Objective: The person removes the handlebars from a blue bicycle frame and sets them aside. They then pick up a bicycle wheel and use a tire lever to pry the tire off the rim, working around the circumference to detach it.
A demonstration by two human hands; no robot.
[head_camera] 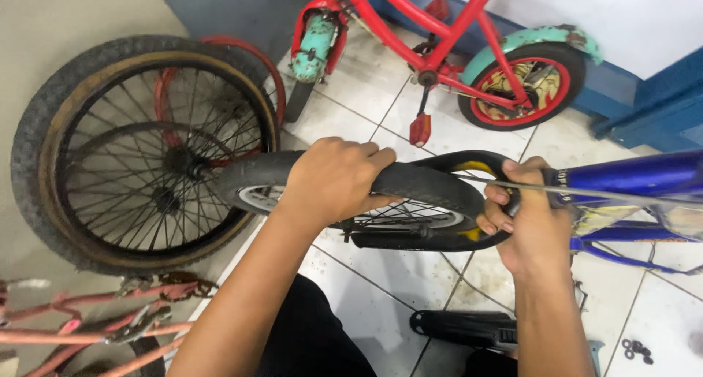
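Note:
A small bicycle wheel with a black tyre [417, 181] and a silver rim lies across the middle of the view, joined to a blue bicycle frame [630, 176]. My left hand [333, 179] is clamped over the top of the tyre. My right hand [523, 223] grips the black and yellow fork end [469, 161] beside the tyre, where the blue frame meets it. A thin cable [608, 195] runs from the right hand along the frame.
A large spoked wheel [139, 154] with a knobby tyre leans at the left. A red child's bicycle [447, 47] with teal mudguards stands at the back. Pinkish frame tubes [88, 322] lie at lower left. A black part [461, 327] and small washers [635, 349] sit on the white tiles.

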